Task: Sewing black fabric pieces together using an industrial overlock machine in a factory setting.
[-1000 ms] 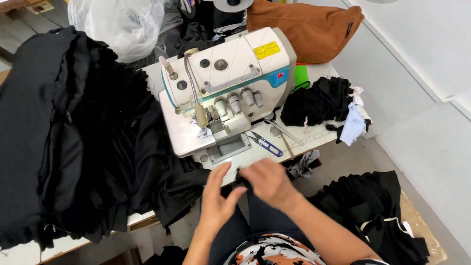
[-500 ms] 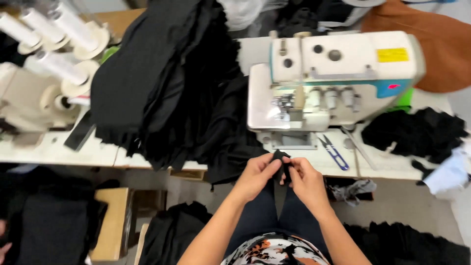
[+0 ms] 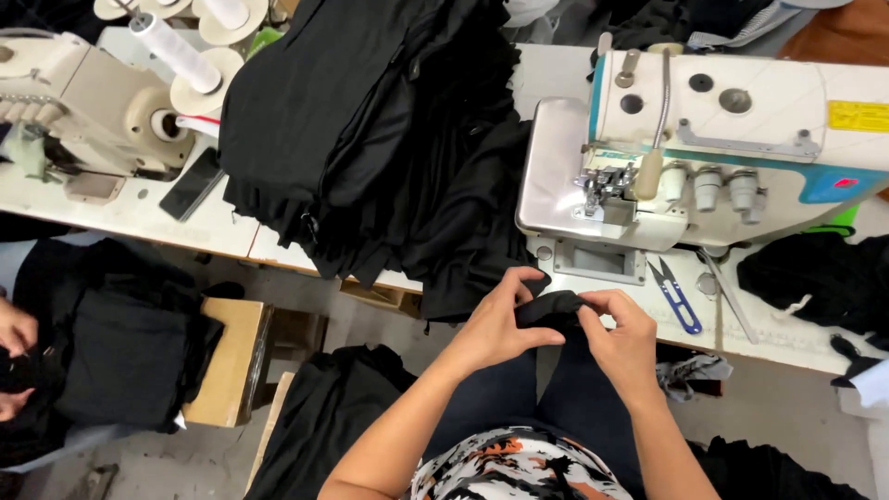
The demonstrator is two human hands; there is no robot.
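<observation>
My left hand (image 3: 501, 322) and my right hand (image 3: 622, 337) both grip a small piece of black fabric (image 3: 552, 308) between them, just in front of the table's near edge and above my lap. Fingers of both hands pinch its edges. A white overlock sewing machine (image 3: 713, 148) stands on the table right behind the hands, its needle area a short way above the fabric. A tall stack of black fabric pieces (image 3: 370, 130) lies on the table to the left of the machine.
Blue thread snips (image 3: 676, 296) and tweezers (image 3: 727, 294) lie right of the hands. More black cloth (image 3: 815, 278) sits at the right. Another sewing machine (image 3: 83, 102) with thread cones and a phone (image 3: 193, 183) is at far left, where another person's hands (image 3: 14, 333) work.
The view has swung left and closer to the table. My hands came together on the black piece and now hold it a little nearer the machine.
</observation>
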